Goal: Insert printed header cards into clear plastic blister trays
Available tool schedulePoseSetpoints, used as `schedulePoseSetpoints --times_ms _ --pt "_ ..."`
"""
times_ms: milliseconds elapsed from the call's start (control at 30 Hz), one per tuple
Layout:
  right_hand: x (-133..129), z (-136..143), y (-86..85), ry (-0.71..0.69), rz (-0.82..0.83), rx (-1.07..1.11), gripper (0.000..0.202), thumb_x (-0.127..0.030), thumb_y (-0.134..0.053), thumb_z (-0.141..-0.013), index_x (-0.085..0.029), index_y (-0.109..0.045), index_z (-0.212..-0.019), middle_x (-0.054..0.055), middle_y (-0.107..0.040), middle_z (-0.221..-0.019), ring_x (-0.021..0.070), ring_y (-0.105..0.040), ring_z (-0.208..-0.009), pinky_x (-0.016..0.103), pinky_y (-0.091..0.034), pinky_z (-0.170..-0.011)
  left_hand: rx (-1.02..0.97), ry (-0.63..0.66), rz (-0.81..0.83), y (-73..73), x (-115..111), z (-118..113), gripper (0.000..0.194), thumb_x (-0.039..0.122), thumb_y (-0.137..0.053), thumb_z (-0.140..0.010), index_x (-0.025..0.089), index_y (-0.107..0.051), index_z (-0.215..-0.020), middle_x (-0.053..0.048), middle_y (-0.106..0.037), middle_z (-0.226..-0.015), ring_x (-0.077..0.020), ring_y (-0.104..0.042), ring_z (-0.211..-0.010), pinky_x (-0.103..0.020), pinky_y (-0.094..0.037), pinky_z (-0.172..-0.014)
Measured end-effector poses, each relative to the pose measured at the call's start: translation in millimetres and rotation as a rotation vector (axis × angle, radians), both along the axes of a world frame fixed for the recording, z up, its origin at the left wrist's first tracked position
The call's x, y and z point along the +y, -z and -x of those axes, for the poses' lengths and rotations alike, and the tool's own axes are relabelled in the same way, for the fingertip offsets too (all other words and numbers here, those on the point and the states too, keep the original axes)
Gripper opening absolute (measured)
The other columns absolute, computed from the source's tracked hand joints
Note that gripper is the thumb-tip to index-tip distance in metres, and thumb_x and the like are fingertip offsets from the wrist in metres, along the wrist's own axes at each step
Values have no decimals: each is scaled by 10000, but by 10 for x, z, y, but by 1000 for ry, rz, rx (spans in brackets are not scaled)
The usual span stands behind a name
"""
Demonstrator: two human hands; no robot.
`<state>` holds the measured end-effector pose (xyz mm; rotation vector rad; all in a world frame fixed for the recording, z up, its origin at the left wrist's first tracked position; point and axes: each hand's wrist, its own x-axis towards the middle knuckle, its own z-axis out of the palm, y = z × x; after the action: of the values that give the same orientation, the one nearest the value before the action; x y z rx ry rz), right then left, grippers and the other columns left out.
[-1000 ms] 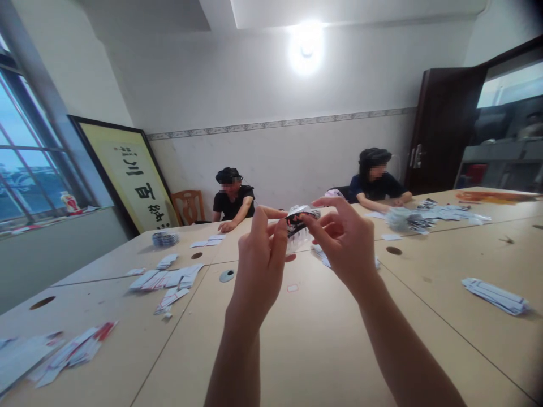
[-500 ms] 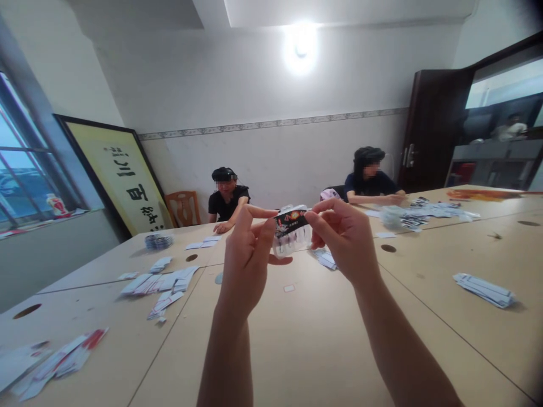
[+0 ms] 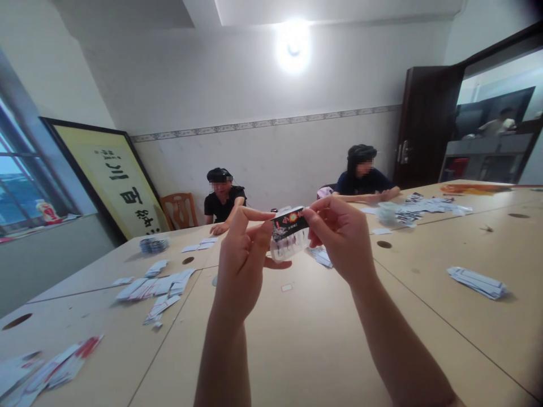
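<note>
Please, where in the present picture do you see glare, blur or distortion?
Head view: the lamp is blown out to white, with a halo on the wall; head view: the lower-left papers look soft and stretched; head view: the box shows bold print, but its small print is unreadable.

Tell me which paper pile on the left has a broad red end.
The nearest pile, beside the sheets at the picture's left edge; no other shows so broad a red patch.
</note>
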<state>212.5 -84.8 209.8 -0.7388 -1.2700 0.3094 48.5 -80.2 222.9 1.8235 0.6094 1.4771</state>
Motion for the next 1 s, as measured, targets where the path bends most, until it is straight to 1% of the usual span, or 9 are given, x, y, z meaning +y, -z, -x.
schedulePoseSetpoints --times_ms 133,333,467,567,633,667,767,867,1000 --pt "-14 0 -12 19 4 3 205 -340 -683 -855 -191 -605 -738 -55 -575 -500 69 -521 -409 171 -434 -387 2 -5 -6 -4 -30 -10 310 490 -634 -914 209 -531 -994 -6 -682 -800 -146 -709 -675 -257 -650 -496" --pt "-33 -4 -11 28 14 -2 201 -335 -680 -846 -196 -596 -727 -56 -574 -510 72 -518 -405 186 -447 -388 18 -34 -15 -1 -66 -21 312 501 -629 -911 216 -547 -1008 -25 -699 -788 -216 -749 -863 -247 -654 -497" --pt "-32 1 -17 28 11 -3 195 -320 -678 -838 -199 -586 -716 -60 -565 -510 70 -507 -400 186 -422 -378 20 -33 -11 5 -73 -19 310 505 -632 -909 225 -551 -1016 -26 -708 -805 -203 -744 -825 -246 -652 -490" --pt "-29 7 -18 50 4 -10 190 -307 -668 -842 -198 -583 -712 -58 -560 -505 66 -492 -393 189 -367 -370 6 -37 -9 12 -67 -19 314 498 -645 -902 218 -552 -1009 -51 -725 -954 -171 -734 -764 -248 -653 -492" --pt "-26 11 -16 66 -2 -15 191 -307 -662 -846 -199 -580 -711 -56 -561 -508 69 -490 -398 198 -354 -376 -4 -35 -8 13 -63 -20 315 491 -652 -901 211 -551 -1004 -72 -713 -1076 -164 -734 -765 -255 -655 -494" --pt "-25 12 -14 75 -4 -19 194 -310 -660 -848 -200 -579 -711 -54 -563 -511 71 -491 -403 201 -354 -380 -5 -30 -6 11 -61 -21 312 489 -651 -902 211 -550 -1002 -75 -709 -1096 -168 -737 -773 -259 -655 -494" --pt "-19 16 -9 115 -11 -34 205 -320 -658 -852 -204 -572 -706 -54 -561 -511 76 -496 -413 206 -355 -388 3 -12 -4 0 -56 -25 304 488 -644 -908 213 -546 -992 -53 -715 -978 -178 -741 -770 -261 -653 -495" --pt "-13 15 -7 162 -31 -38 217 -326 -673 -848 -209 -556 -707 -63 -543 -503 73 -486 -405 205 -347 -388 2 -1 4 -10 -53 -27 311 494 -644 -906 212 -542 -990 -12 -689 -819 -163 -727 -700 -258 -648 -491" --pt "-21 2 -10 155 -34 -16 246 -365 -714 -836 -211 -555 -728 -68 -533 -505 77 -498 -412 202 -359 -390 -47 -3 38 -10 -43 -9 311 484 -653 -899 209 -537 -984 -6 -689 -827 -150 -717 -659 -268 -648 -480"
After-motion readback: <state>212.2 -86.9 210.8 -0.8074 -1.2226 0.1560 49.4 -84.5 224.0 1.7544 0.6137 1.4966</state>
